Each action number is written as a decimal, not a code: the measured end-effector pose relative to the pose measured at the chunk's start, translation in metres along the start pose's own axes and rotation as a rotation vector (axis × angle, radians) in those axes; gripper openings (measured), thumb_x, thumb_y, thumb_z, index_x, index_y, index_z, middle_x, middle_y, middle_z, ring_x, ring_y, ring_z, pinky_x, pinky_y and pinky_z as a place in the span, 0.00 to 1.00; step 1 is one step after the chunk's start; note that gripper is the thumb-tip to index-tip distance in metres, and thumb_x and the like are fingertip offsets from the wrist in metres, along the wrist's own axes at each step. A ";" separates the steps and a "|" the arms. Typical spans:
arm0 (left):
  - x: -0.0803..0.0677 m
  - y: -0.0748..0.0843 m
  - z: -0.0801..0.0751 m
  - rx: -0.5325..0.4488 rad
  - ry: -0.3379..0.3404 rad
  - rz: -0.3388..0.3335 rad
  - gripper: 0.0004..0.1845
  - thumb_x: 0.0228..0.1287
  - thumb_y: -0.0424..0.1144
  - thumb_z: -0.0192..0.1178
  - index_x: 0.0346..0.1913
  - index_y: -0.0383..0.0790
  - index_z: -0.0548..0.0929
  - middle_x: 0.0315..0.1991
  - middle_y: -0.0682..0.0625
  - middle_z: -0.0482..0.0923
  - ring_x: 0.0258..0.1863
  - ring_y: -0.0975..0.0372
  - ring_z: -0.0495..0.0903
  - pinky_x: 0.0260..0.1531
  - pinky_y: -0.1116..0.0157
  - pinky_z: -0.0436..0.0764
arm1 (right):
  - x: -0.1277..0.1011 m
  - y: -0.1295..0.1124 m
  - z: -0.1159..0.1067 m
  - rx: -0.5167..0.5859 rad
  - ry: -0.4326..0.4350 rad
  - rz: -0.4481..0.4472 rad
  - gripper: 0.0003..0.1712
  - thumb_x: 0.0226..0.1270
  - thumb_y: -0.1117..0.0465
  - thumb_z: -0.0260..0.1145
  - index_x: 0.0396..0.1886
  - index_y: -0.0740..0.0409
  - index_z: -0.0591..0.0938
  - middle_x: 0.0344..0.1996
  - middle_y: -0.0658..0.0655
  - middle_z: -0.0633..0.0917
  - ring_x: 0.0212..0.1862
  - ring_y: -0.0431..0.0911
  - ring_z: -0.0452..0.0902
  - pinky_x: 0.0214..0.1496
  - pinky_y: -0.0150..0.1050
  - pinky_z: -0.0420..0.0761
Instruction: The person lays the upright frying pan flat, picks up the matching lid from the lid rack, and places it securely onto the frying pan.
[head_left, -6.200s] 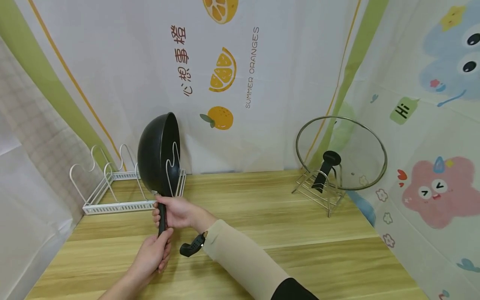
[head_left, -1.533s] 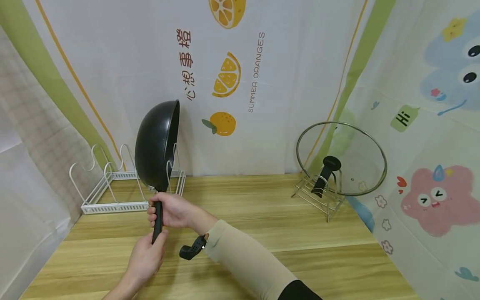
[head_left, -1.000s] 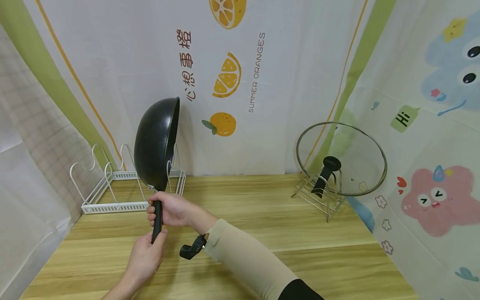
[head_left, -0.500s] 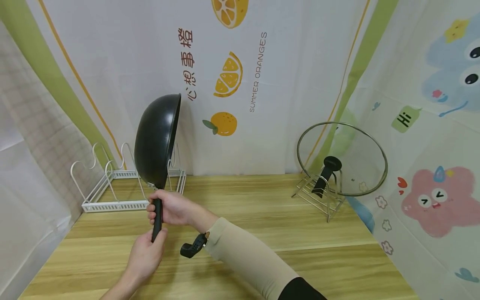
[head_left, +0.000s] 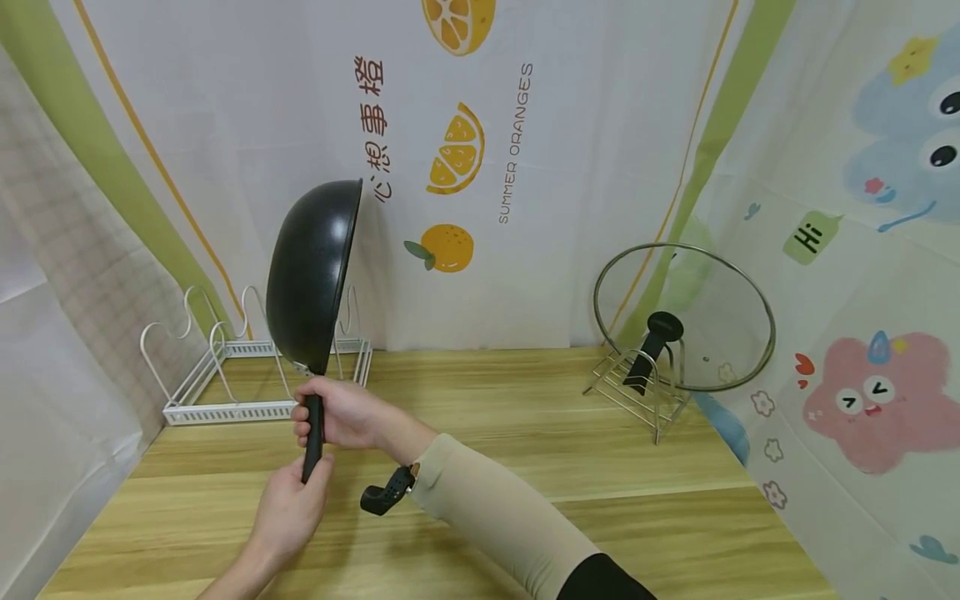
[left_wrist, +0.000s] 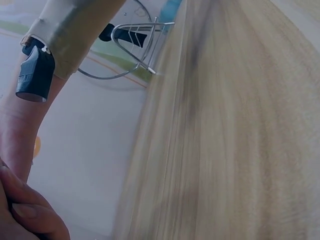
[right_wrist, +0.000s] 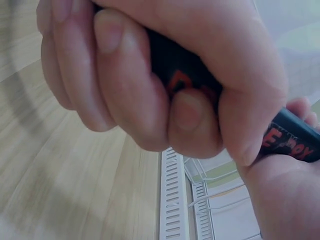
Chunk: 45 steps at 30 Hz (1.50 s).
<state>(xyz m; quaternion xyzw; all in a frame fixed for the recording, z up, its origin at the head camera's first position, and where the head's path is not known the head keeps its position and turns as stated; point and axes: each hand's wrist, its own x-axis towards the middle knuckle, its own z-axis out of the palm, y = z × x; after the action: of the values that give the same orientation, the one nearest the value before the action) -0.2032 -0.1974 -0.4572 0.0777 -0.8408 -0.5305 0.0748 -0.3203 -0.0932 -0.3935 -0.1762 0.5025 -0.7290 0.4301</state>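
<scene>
The wok is held on edge above the white rack. The right hand clenches its handle; the left hand seems to grip the handle's end. It looks rigid and top-heavy, so the handle is the place to hold.

There is one black pan. There is one white rack and one metal stand. There is one glass lid. There are two hands: the left hand and the right hand. There is one wooden worktop.
</scene>
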 end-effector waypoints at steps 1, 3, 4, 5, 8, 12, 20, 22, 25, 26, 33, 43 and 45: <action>0.000 0.000 0.000 0.005 0.006 0.008 0.26 0.86 0.46 0.55 0.23 0.42 0.69 0.13 0.57 0.63 0.12 0.65 0.61 0.13 0.67 0.62 | 0.000 0.000 0.000 -0.002 -0.001 -0.003 0.14 0.87 0.57 0.47 0.35 0.52 0.69 0.27 0.47 0.70 0.31 0.44 0.66 0.41 0.35 0.73; 0.000 0.001 0.000 0.018 0.018 0.022 0.26 0.85 0.46 0.55 0.23 0.42 0.70 0.13 0.57 0.63 0.12 0.65 0.61 0.13 0.66 0.62 | 0.000 -0.001 0.001 -0.005 -0.003 -0.006 0.14 0.87 0.57 0.47 0.35 0.52 0.69 0.26 0.47 0.70 0.31 0.44 0.66 0.41 0.35 0.73; 0.000 0.001 0.000 0.022 0.023 0.029 0.25 0.85 0.46 0.56 0.23 0.41 0.70 0.13 0.57 0.63 0.12 0.65 0.61 0.13 0.66 0.62 | 0.000 -0.002 0.001 -0.005 -0.004 -0.008 0.14 0.87 0.57 0.47 0.35 0.52 0.69 0.26 0.48 0.70 0.31 0.44 0.66 0.41 0.36 0.73; 0.000 0.001 0.000 0.025 0.028 0.034 0.25 0.85 0.46 0.56 0.23 0.41 0.70 0.13 0.57 0.63 0.12 0.65 0.61 0.13 0.66 0.62 | 0.000 -0.002 0.002 -0.006 -0.006 -0.009 0.14 0.87 0.57 0.47 0.35 0.52 0.69 0.26 0.48 0.70 0.31 0.44 0.66 0.41 0.36 0.73; 0.000 0.001 0.000 0.026 0.038 0.046 0.26 0.85 0.46 0.56 0.23 0.40 0.70 0.13 0.57 0.64 0.12 0.65 0.61 0.13 0.66 0.62 | -0.001 -0.003 0.003 -0.011 -0.011 -0.016 0.14 0.87 0.57 0.47 0.34 0.52 0.69 0.26 0.48 0.70 0.31 0.44 0.65 0.40 0.36 0.73; -0.001 0.001 0.000 0.018 0.049 0.062 0.26 0.85 0.46 0.57 0.23 0.39 0.70 0.12 0.58 0.64 0.11 0.65 0.61 0.12 0.65 0.63 | -0.002 -0.004 0.004 -0.021 -0.018 -0.026 0.15 0.88 0.57 0.46 0.34 0.52 0.69 0.26 0.48 0.70 0.31 0.44 0.65 0.40 0.36 0.73; 0.000 0.004 -0.001 0.041 0.085 0.105 0.26 0.84 0.45 0.57 0.22 0.39 0.70 0.12 0.59 0.63 0.11 0.66 0.60 0.12 0.65 0.63 | -0.005 -0.009 0.008 -0.033 -0.033 -0.049 0.15 0.89 0.57 0.46 0.35 0.53 0.69 0.27 0.48 0.70 0.32 0.45 0.65 0.41 0.36 0.72; 0.001 0.005 -0.002 0.042 0.087 0.109 0.26 0.84 0.45 0.57 0.22 0.39 0.70 0.12 0.59 0.63 0.11 0.66 0.60 0.12 0.65 0.63 | -0.006 -0.011 0.009 -0.040 -0.032 -0.055 0.15 0.89 0.57 0.46 0.36 0.53 0.69 0.27 0.48 0.70 0.32 0.45 0.65 0.41 0.36 0.72; 0.001 0.006 -0.003 0.046 0.082 0.109 0.27 0.85 0.46 0.56 0.22 0.39 0.69 0.12 0.59 0.63 0.11 0.66 0.60 0.12 0.66 0.62 | -0.007 -0.013 0.011 -0.048 -0.032 -0.064 0.15 0.89 0.57 0.46 0.36 0.54 0.69 0.27 0.49 0.70 0.32 0.45 0.65 0.41 0.36 0.72; 0.001 0.007 -0.004 0.047 0.080 0.109 0.27 0.85 0.46 0.56 0.22 0.39 0.69 0.12 0.59 0.62 0.11 0.66 0.60 0.12 0.66 0.62 | -0.007 -0.013 0.012 -0.051 -0.032 -0.066 0.15 0.89 0.57 0.45 0.36 0.54 0.69 0.27 0.49 0.70 0.32 0.45 0.65 0.41 0.36 0.72; 0.004 0.007 -0.005 0.038 0.080 0.107 0.27 0.86 0.46 0.56 0.22 0.40 0.68 0.12 0.59 0.60 0.10 0.67 0.58 0.11 0.68 0.60 | -0.006 -0.016 0.014 -0.060 -0.039 -0.098 0.16 0.90 0.58 0.45 0.35 0.54 0.69 0.26 0.49 0.69 0.31 0.45 0.65 0.39 0.36 0.72; 0.009 0.010 -0.008 0.034 0.059 0.130 0.28 0.87 0.46 0.54 0.22 0.39 0.68 0.12 0.60 0.58 0.08 0.70 0.55 0.11 0.70 0.59 | -0.010 -0.024 0.015 -0.110 -0.077 -0.131 0.16 0.90 0.57 0.44 0.35 0.55 0.69 0.27 0.49 0.70 0.32 0.45 0.66 0.40 0.36 0.73; 0.009 0.012 -0.008 0.037 0.061 0.132 0.28 0.87 0.47 0.54 0.23 0.39 0.68 0.12 0.60 0.59 0.09 0.70 0.55 0.11 0.70 0.59 | -0.011 -0.026 0.015 -0.121 -0.088 -0.139 0.16 0.91 0.57 0.44 0.36 0.55 0.69 0.28 0.49 0.70 0.32 0.44 0.66 0.41 0.35 0.73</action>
<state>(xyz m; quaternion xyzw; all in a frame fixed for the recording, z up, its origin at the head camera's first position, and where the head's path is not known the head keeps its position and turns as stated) -0.2108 -0.2014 -0.4429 0.0395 -0.8510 -0.5063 0.1337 -0.3150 -0.0903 -0.3621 -0.2683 0.5126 -0.7171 0.3887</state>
